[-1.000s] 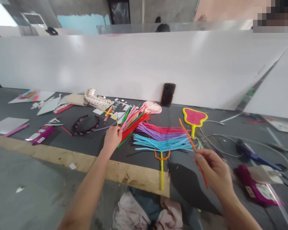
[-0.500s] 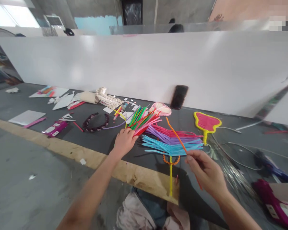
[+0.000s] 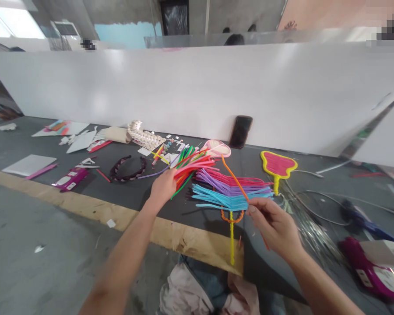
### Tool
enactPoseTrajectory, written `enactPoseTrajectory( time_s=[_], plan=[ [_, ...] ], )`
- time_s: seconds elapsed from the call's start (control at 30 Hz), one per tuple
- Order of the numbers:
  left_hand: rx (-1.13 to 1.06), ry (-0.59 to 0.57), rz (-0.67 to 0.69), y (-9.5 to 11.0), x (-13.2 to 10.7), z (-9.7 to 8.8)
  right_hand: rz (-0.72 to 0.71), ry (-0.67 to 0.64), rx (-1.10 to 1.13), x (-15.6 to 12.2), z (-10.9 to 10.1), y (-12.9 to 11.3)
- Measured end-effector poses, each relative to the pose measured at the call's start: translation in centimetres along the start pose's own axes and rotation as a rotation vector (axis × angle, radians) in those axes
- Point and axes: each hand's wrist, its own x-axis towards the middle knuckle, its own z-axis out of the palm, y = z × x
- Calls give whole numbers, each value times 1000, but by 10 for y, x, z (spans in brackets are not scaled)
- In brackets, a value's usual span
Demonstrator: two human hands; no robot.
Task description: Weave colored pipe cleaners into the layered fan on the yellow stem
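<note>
My right hand (image 3: 276, 225) pinches an orange pipe cleaner (image 3: 233, 177), which slants up and left with its upper end free. My left hand (image 3: 164, 186) is closed round a loose bundle of red, pink and green pipe cleaners (image 3: 197, 165); the bundle hides most of its fingers. Between the hands lies a craft piece of rows of red, purple and light-blue pipe cleaners (image 3: 231, 197). A yellow stem (image 3: 231, 245) runs from it toward the table edge, with a twisted orange loop (image 3: 223, 217) around the stem's upper part.
A pink-and-yellow fan shape (image 3: 279, 165) and a phone (image 3: 240, 131) leaning on the white partition (image 3: 184, 87) are behind. A dark braided headband (image 3: 128, 169) and purple packet (image 3: 71, 178) lie left. Wires (image 3: 318, 232) and another purple pack (image 3: 364, 267) are at right.
My left hand has gone from resting over the bundle to closing round it, and the pipe cleaners have shifted and fanned out. The right hand keeps its pinch. The view has shifted slightly.
</note>
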Motion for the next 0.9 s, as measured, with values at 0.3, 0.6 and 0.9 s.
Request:
enactPoseTrajectory(
  time_s=[0.3,0.6,0.9],
  plan=[
    [-392,29,-76,-30,18,6,37,-26,232,46,40,-23],
    [-566,35,-117,-34,17,11,130,-255,510,91,136,-14],
    [-605,29,-123,-30,17,7,-54,-678,123,76,143,-25]
  ],
)
